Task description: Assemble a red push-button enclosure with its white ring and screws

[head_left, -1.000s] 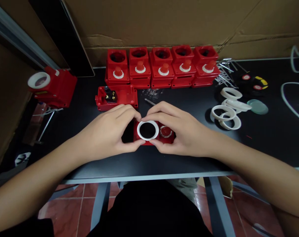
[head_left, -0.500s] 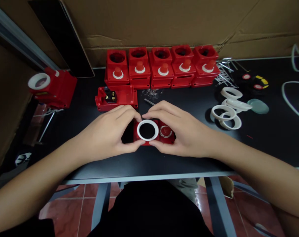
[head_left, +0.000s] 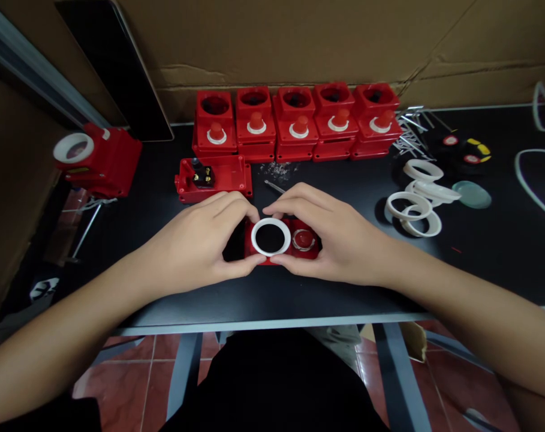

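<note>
A red switch box [head_left: 304,240] with a red push button lies on the black table [head_left: 492,252] near its front edge. A white ring [head_left: 270,237] sits on the box's round opening. My left hand [head_left: 200,240] pinches the ring's left side with thumb and forefinger. My right hand [head_left: 335,237] pinches its right side and covers the box's right end. Most of the box is hidden under my fingers.
A row of several red switch boxes [head_left: 297,123] stands at the back by the cardboard wall. An open red base [head_left: 213,177] lies behind my left hand. Loose white rings [head_left: 418,207], metal pins [head_left: 409,135] and a red unit [head_left: 96,159] at far left.
Both hands stay on the ring and box. My right fingers have shifted slightly around the ring's rim.
</note>
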The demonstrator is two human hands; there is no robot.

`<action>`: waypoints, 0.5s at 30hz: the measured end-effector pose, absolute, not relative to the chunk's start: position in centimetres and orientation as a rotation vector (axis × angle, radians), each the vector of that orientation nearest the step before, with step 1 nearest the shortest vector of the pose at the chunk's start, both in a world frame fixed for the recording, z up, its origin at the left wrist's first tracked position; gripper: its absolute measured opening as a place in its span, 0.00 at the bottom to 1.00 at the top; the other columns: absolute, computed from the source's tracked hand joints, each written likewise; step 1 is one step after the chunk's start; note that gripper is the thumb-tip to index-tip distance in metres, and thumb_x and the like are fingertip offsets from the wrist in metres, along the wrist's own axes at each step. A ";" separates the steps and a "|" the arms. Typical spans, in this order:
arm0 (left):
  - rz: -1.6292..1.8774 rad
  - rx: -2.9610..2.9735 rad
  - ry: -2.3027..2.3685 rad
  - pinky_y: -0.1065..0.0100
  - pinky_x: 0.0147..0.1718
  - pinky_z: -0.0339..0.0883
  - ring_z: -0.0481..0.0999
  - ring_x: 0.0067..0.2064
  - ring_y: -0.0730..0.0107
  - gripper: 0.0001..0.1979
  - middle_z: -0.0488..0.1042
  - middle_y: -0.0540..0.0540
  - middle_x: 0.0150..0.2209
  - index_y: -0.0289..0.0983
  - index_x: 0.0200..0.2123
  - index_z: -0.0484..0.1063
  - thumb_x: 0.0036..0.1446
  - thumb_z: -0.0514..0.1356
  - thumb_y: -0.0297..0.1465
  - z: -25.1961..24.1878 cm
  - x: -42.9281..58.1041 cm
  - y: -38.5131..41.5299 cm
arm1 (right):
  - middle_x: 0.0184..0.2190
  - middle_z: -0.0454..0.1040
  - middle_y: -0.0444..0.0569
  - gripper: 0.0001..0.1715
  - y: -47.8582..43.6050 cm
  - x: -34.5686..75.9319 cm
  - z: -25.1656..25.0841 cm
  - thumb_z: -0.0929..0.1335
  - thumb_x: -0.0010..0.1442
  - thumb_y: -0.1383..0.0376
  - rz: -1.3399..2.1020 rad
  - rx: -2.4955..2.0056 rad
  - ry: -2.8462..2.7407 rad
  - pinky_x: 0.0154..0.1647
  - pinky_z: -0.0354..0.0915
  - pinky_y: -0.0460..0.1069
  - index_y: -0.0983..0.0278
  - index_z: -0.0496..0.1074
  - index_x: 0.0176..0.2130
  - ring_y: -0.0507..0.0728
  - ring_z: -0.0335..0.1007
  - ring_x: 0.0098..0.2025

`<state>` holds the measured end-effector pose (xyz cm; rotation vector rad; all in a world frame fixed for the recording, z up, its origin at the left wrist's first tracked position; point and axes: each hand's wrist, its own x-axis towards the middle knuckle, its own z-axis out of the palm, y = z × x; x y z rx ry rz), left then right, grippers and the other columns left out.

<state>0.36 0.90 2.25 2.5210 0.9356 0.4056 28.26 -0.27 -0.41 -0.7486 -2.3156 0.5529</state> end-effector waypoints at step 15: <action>0.417 2.553 0.912 0.56 0.51 0.76 0.85 0.52 0.51 0.20 0.82 0.42 0.53 0.38 0.55 0.73 0.69 0.73 0.42 2.2 0.2 1.0 | 0.56 0.80 0.61 0.33 -0.8 28.0 -0.4 0.77 0.67 0.61 0.519 -0.758 -2.327 0.59 0.79 0.58 0.71 0.73 0.66 0.64 0.79 0.57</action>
